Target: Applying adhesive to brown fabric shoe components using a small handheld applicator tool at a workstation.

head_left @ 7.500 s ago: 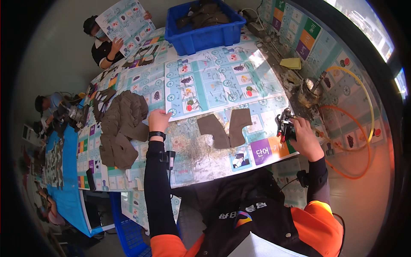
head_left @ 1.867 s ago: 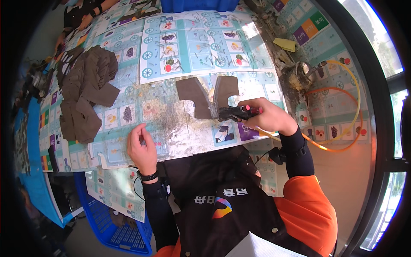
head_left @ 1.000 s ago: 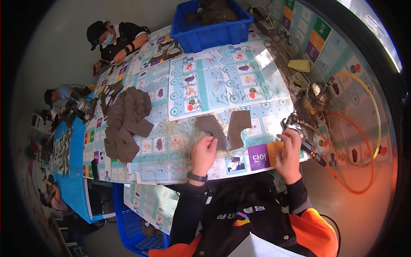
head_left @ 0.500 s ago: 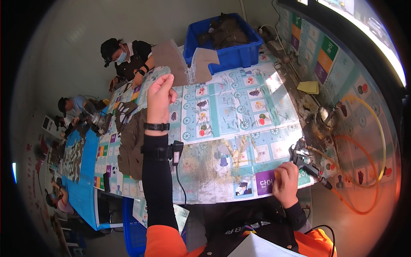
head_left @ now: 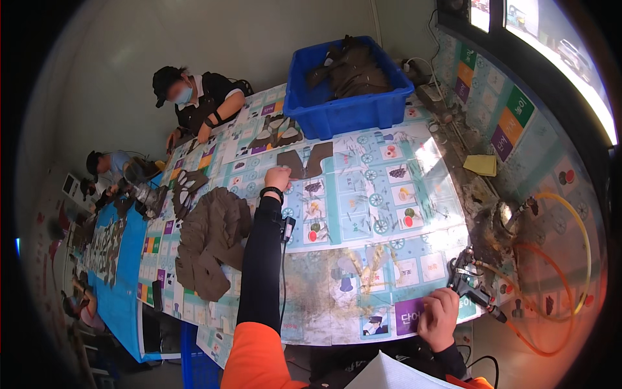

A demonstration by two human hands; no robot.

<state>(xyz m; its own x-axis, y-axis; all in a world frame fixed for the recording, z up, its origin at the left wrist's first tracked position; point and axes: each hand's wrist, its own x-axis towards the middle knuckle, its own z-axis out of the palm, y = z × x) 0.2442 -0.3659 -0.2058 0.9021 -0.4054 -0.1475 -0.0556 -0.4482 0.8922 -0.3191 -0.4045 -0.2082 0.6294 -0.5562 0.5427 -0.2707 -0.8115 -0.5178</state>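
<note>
Two hands in view, both the wearer's. Left hand [head_left: 277, 177] is stretched far forward across the bench [head_left: 363, 214], fingers closed down on the near edge of a pair of dark brown cut pieces [head_left: 306, 160] lying flat on the printed mat. Whether it's pinching or just pressing them, can't tell. Black wristband on that arm, and a small black device [head_left: 287, 228] hangs off the sleeve with a cable trailing back.

Right hand [head_left: 439, 318] sits at the near right edge of the bench, curled, resting against the rear of a black handheld tool [head_left: 468, 282]. Grip on it isn't clear from this angle. Orange hose [head_left: 551, 324] and a yellow hose [head_left: 576, 227] loop off to the right of the tool.

Around:
- Blue crate [head_left: 346, 107] just beyond the brown pieces, filled with more dark cut pieces.
- Big heap of brown pieces [head_left: 208, 240] left of the outstretched arm, near it but not touching.
- Worn, stained patch of mat [head_left: 363, 275] between the two hands.
- Yellow cloth [head_left: 481, 165] on the right ledge, grimy fittings below it.
- Person in black cap and mask [head_left: 194, 104] works at the far left side of the bench; more people further down the left, small and blurred.

Path from left hand to crate is clear; the heap sits beside the arm, not in its way.
</note>
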